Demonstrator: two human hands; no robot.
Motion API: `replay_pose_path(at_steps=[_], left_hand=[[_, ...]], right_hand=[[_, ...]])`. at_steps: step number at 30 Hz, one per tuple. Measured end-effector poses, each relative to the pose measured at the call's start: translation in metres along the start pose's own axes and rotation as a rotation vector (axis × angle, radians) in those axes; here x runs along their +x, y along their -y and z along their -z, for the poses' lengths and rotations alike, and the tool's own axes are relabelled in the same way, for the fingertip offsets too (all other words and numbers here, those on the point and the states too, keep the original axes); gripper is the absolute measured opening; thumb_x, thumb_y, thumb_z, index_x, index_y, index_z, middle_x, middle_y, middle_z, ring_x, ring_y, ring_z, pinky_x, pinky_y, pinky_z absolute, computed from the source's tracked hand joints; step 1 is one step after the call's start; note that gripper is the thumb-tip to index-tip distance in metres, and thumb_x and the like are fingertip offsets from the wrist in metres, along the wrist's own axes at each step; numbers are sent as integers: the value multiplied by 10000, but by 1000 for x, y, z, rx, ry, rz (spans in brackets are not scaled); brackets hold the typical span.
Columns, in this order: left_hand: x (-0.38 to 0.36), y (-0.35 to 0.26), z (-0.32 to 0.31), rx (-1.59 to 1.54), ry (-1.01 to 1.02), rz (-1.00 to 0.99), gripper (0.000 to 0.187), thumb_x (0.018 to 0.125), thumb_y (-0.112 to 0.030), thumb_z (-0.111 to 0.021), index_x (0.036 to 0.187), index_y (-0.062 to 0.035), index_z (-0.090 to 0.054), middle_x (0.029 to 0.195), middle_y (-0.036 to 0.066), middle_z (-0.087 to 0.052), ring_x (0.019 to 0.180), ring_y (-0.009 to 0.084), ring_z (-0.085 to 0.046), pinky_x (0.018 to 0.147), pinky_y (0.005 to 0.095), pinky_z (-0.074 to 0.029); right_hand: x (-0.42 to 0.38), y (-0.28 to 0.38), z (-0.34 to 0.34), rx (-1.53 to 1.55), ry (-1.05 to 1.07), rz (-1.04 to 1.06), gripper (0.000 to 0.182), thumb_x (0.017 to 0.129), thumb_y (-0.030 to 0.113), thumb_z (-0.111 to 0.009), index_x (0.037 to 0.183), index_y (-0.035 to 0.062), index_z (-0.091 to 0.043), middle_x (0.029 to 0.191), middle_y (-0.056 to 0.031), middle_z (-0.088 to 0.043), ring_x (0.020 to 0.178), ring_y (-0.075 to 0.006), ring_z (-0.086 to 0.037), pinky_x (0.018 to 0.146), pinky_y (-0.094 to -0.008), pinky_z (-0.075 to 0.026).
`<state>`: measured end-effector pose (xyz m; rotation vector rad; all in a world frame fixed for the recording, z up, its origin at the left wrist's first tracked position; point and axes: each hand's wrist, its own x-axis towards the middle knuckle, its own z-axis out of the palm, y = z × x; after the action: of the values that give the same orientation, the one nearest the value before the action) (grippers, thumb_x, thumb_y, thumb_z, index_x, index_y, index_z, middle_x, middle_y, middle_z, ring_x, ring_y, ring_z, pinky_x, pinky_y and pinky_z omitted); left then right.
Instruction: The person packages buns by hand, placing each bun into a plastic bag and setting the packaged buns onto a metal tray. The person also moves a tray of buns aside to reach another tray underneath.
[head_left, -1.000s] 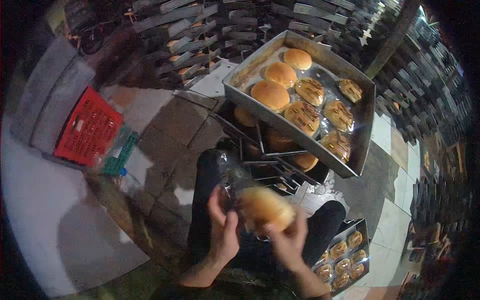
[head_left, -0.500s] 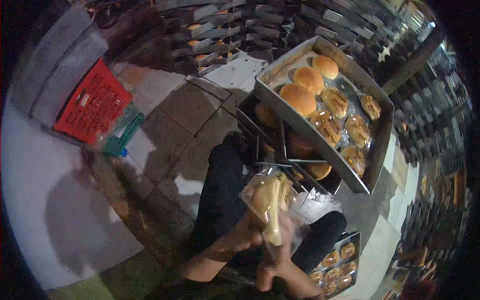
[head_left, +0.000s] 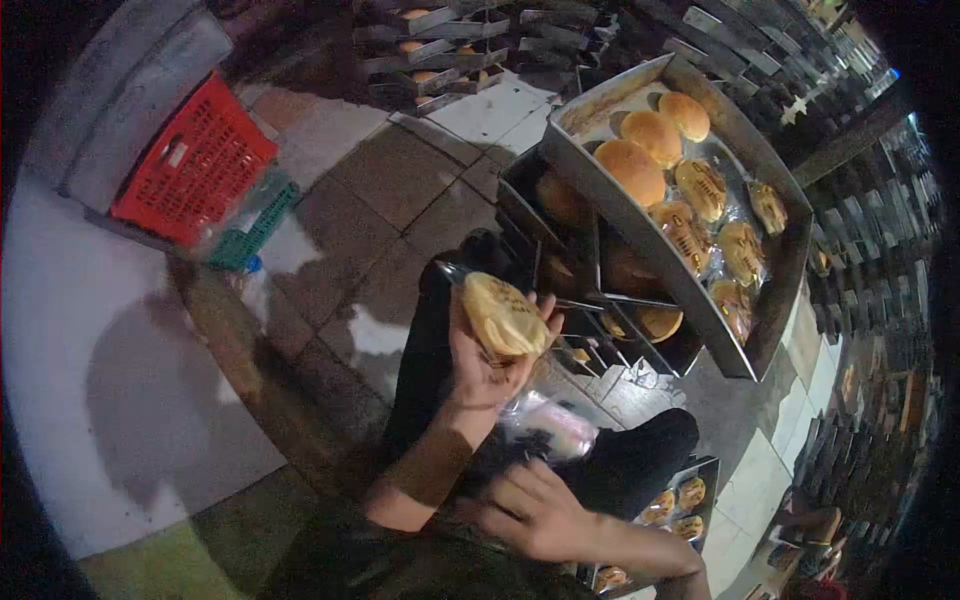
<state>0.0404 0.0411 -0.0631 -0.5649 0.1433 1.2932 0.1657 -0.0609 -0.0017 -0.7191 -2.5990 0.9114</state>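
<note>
A bun in a clear printed wrapper (head_left: pixel 503 316) lies in my left hand (head_left: pixel 487 370), palm up, its fingers curled around the bun. Lower down, my right hand (head_left: pixel 535 510) is bent over my lap, its fingertips hidden or too blurred to tell what they hold. Between the hands a clear plastic packet with a pinkish patch (head_left: pixel 560 428) rests on my lap. To the right, a metal tray (head_left: pixel 650 245) holds three unwrapped buns (head_left: pixel 630 172) and several wrapped ones (head_left: pixel 700 190).
More trays (head_left: pixel 520 215) with buns are stacked under the big tray. A red basket (head_left: pixel 190 165) and a green one (head_left: pixel 255 220) stand at the left. Another tray of wrapped buns (head_left: pixel 690 492) is at lower right. Racks of trays (head_left: pixel 440 50) stand behind.
Both hands were together at the wrapped bun. Now my left hand has lifted it up and to the left, and my right hand has come away, down toward my body. The view has shifted slightly.
</note>
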Motion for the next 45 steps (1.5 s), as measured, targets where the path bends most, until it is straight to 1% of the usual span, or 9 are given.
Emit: replay_pose_path(at_steps=[3,9,13,16,19,25,27,35,45], left_hand=[[-21,13,-21,204,248,-76,685,795,-573,-444,1253,-71,-353,1293,150,-346,1195,360,-337,982,519,-302],[-31,40,-38,418,400,-89,739,763,-618,-438,1261,-77,-359,1329,178,-315,1194,374,-335,977,555,-272],[-16,47,-13,367,223,22,686,775,-596,-444,1207,-66,-396,1247,166,-395,1137,358,-385,940,532,-314],[1,54,-5,167,-86,15,606,785,-552,-494,1100,-37,-440,1052,136,-501,939,310,-521,799,472,-435],[22,20,8,226,-11,-159,621,773,-556,-514,1077,-18,-446,987,147,-505,966,299,-518,827,448,-435],[-72,73,29,455,98,316,628,857,-533,-379,1326,-136,-242,1262,91,-377,1166,211,-366,994,399,-273],[-72,35,45,1121,-21,-282,539,879,-487,-380,1269,-118,-330,1170,69,-451,1123,184,-396,965,393,-293],[-112,-51,52,2369,-252,-1006,181,860,-135,-514,960,4,-575,908,109,-522,825,241,-529,707,329,-429],[-115,-37,-4,2114,333,-974,83,761,-64,-626,804,-13,-578,758,87,-546,712,179,-537,594,291,-430]], right_hand=[[14,13,43,-286,-658,-401,175,657,10,-639,814,52,-574,819,-103,-534,688,-249,-521,616,-330,-431],[-28,-25,11,870,-627,-523,264,677,-6,-666,881,10,-498,847,-116,-548,732,-269,-551,701,-305,-454],[-44,-37,14,-174,-601,-161,326,678,-2,-633,952,27,-460,717,-133,-520,616,-273,-530,547,-330,-461],[-61,-14,4,-34,141,-498,206,808,222,-480,798,21,-435,575,-132,-495,524,-318,-523,394,-409,-417],[-64,7,29,667,826,22,333,819,324,-524,788,-7,-509,654,-203,-528,692,-345,-569,618,-426,-475],[-49,-53,49,376,-1008,-424,853,604,413,-767,1201,-3,-321,1113,-127,-480,1003,-251,-512,863,-367,-431],[-40,-60,27,1057,-868,-504,806,723,359,-689,1293,16,-235,1188,-140,-443,1039,-247,-496,889,-344,-407],[15,-56,-101,316,-644,-613,233,898,148,-436,1000,-33,-541,915,-104,-493,881,-177,-461,753,-300,-378],[4,-31,-23,109,-802,-314,104,714,31,-631,774,6,-550,745,-124,-541,671,-261,-530,610,-321,-429]])
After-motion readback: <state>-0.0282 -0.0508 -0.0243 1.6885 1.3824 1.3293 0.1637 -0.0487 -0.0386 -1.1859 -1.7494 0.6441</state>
